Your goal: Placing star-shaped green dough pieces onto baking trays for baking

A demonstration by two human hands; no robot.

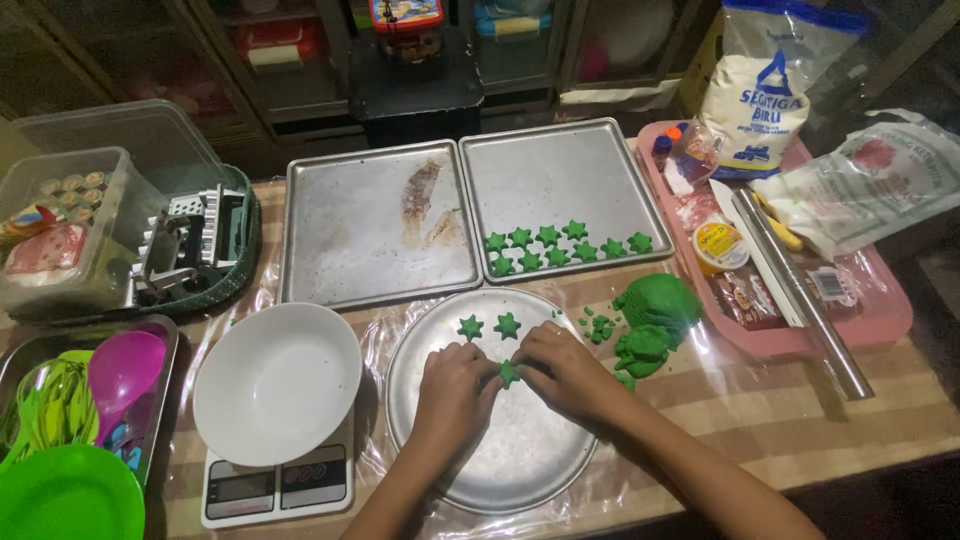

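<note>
Over a round metal plate, my left hand and my right hand meet, and their fingertips pinch one small green star-shaped dough piece between them. Two more green stars lie on the plate's far part. A lump of green dough with loose crumbs sits just right of the plate. Several finished green stars lie in two rows on the right rectangular baking tray.
The left baking tray is smeared but holds no stars. A white bowl sits on a kitchen scale. A pink tray at right holds a metal rolling pin, bags and packets. Containers, a basket and plastic utensils stand at left.
</note>
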